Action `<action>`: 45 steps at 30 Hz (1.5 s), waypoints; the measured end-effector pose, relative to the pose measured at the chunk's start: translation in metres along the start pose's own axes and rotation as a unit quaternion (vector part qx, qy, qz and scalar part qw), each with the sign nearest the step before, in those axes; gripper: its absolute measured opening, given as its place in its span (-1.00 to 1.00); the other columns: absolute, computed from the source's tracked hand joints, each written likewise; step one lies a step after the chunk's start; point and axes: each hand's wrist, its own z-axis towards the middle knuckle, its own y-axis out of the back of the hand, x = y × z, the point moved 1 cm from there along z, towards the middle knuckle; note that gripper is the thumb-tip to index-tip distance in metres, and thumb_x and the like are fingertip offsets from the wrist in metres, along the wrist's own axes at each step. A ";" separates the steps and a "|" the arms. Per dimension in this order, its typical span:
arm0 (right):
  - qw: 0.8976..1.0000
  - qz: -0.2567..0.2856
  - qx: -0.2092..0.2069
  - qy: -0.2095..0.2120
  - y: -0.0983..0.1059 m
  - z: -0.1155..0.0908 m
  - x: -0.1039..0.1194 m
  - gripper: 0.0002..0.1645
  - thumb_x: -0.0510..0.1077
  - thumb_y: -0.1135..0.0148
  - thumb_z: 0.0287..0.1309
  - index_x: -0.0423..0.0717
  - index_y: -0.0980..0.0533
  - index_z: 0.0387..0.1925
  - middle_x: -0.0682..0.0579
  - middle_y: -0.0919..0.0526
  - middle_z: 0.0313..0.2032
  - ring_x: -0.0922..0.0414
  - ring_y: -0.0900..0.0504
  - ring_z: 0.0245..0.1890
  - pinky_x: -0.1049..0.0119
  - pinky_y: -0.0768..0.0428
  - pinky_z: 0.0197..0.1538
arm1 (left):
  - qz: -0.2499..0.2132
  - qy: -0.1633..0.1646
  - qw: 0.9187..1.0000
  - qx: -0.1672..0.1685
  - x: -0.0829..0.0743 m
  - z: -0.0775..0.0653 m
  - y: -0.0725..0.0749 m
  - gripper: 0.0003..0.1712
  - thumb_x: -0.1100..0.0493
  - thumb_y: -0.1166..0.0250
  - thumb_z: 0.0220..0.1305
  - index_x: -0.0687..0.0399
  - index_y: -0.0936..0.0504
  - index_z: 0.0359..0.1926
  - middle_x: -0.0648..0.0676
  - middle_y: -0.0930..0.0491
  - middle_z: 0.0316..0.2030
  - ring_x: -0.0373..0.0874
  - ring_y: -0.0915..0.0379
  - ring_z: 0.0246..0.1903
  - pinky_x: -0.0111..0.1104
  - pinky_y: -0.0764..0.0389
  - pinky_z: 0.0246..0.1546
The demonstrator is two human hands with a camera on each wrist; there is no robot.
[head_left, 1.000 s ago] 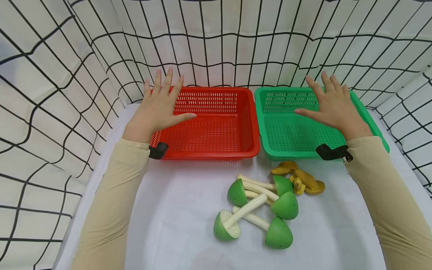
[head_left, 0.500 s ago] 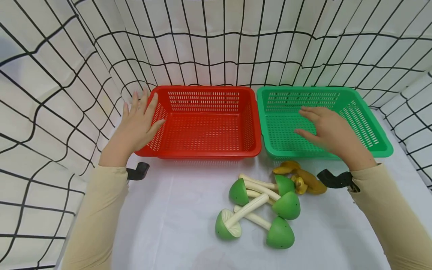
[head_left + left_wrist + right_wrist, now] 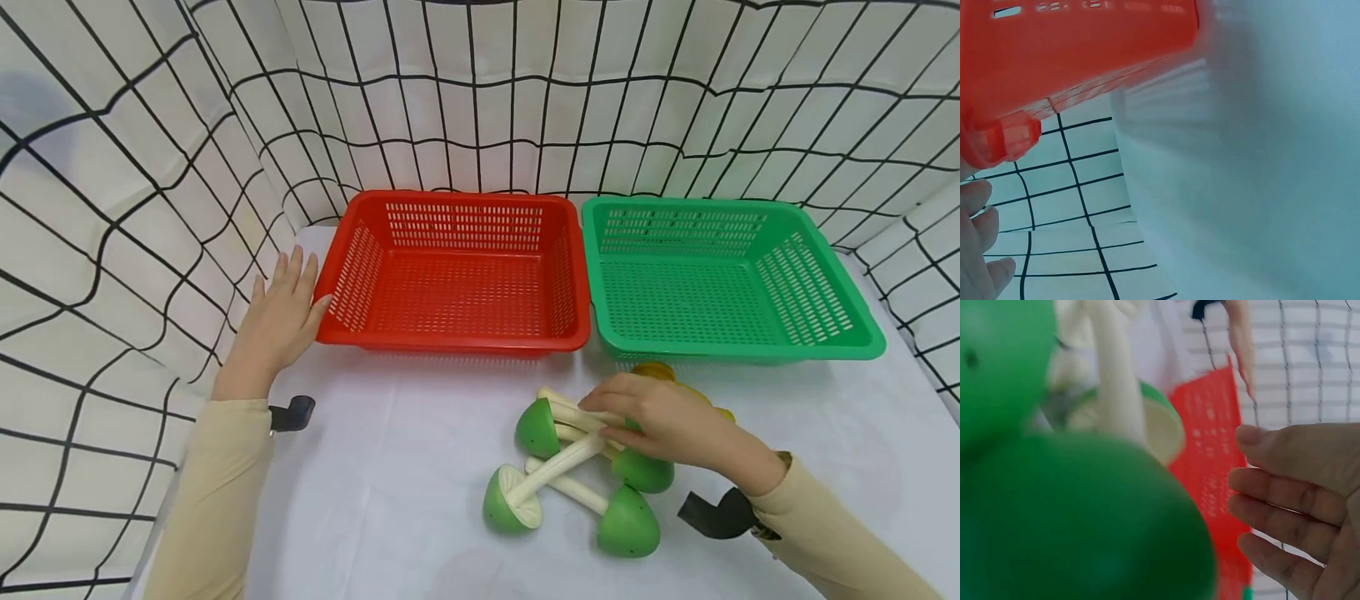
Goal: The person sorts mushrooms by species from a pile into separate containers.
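Observation:
My left hand (image 3: 273,329) is beside the left end of the red basket (image 3: 480,343), fingers stretched out and thumb right at the rim. In the left wrist view, its fingertips (image 3: 988,228) show below the basket's end. Over the heap of toy mushrooms with green caps and pale stems, my right hand (image 3: 671,417) reaches in from the right. A mushroom cap (image 3: 1091,519) looms large in the right wrist view, where the fingers (image 3: 1285,519) are loosely extended with nothing between them. Closer to me lie two more mushroom caps (image 3: 628,522). The hand partly hides yellow-brown bananas (image 3: 654,370).
A green basket (image 3: 742,352) stands to the right of the red one, close against it. White cloth (image 3: 390,467) covers the table. Black grid netting (image 3: 517,108) over white sheets walls off the back and sides.
My right hand has come down from above the green basket to the mushrooms. My left hand has drawn left and toward me, from over the red basket to its left end.

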 end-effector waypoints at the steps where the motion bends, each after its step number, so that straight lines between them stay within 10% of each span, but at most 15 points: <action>1: 1.000 0.001 0.007 0.015 -0.004 0.001 0.002 -0.59 -0.27 -0.49 -0.22 -0.15 -0.62 -0.20 0.08 -0.64 -0.23 0.16 -0.59 -0.21 0.30 -0.60 -0.20 | -0.001 0.000 1.000 0.003 0.000 0.000 -0.001 -0.27 0.00 0.21 0.48 0.36 0.18 0.44 0.35 0.29 0.43 0.25 0.44 0.40 0.22 0.34 0.28; 8: 0.997 -0.002 0.041 0.070 -0.021 0.009 0.006 -0.63 -0.28 -0.50 -0.25 -0.15 -0.63 -0.27 0.11 -0.63 -0.34 0.17 -0.58 -0.28 0.35 -0.57 -0.20 | 0.011 -0.008 1.000 0.013 0.002 0.006 -0.009 -0.27 -0.01 0.22 0.48 0.35 0.18 0.44 0.30 0.26 0.44 0.18 0.39 0.42 0.23 0.30 0.28; 26: 0.989 -0.057 0.133 0.041 -0.039 0.021 0.010 -0.74 -0.17 -0.50 -0.26 0.06 -0.54 -0.51 0.23 -0.44 -0.52 0.31 -0.42 -0.51 0.49 -0.42 -0.51 | -0.024 -0.017 0.999 0.040 0.003 0.010 -0.014 -0.25 -0.05 0.26 0.48 0.31 0.29 0.44 0.24 0.34 0.45 0.11 0.44 0.43 0.19 0.32 0.30; 45: 0.997 0.021 0.069 0.029 -0.028 0.019 0.003 -0.67 -0.23 -0.52 -0.22 -0.08 -0.62 -0.31 0.12 -0.60 -0.34 0.22 -0.56 -0.31 0.42 -0.57 -0.28 | -0.025 -0.016 0.999 0.040 0.003 0.012 -0.018 -0.23 -0.06 0.24 0.48 0.31 0.29 0.44 0.25 0.34 0.45 0.10 0.47 0.43 0.18 0.31 0.30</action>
